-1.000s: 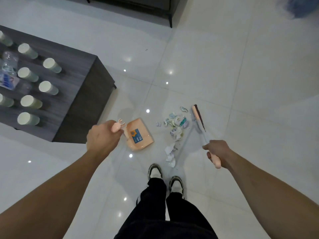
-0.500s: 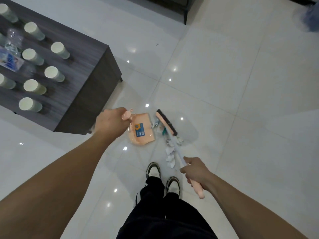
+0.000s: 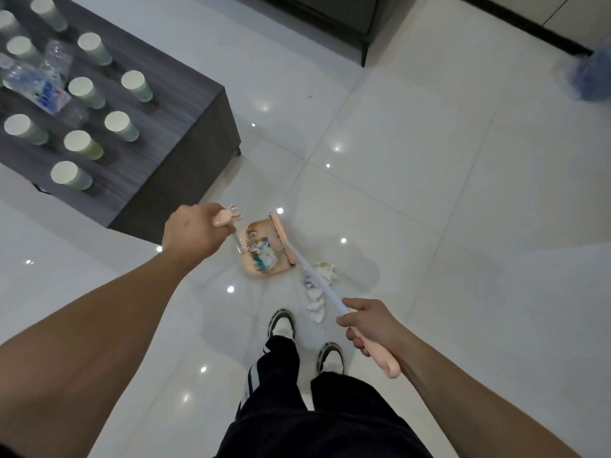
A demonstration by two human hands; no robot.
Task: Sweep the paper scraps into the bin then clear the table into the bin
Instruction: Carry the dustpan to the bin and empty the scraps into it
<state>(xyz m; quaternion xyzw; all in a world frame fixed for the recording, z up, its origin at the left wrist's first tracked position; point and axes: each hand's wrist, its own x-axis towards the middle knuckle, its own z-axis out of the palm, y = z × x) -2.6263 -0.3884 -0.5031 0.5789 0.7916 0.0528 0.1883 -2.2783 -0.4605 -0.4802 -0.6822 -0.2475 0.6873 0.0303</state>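
My left hand (image 3: pixel 193 234) grips the pink handle of a pink dustpan (image 3: pixel 256 271) that rests on the white floor just ahead of my feet. Several paper scraps lie inside the pan. My right hand (image 3: pixel 367 322) holds the pink broom (image 3: pixel 284 242) by its handle, and the broom head lies against the pan's right edge. A few white paper scraps (image 3: pixel 315 292) remain on the floor beside the broom's shaft, between the pan and my right shoe.
A dark wooden low table (image 3: pixel 185 127) stands at the left with several pale paper cups (image 3: pixel 130 85) and a crumpled plastic bottle (image 3: pixel 36 84). A dark cabinet (image 3: pixel 334 14) is at the back. Something blue (image 3: pixel 591 74) sits at the far right edge.
The broom has swept leftward, pushing most of the scrap pile into the dustpan. The broom head now rests against the pan; a few scraps stayed behind near my feet.
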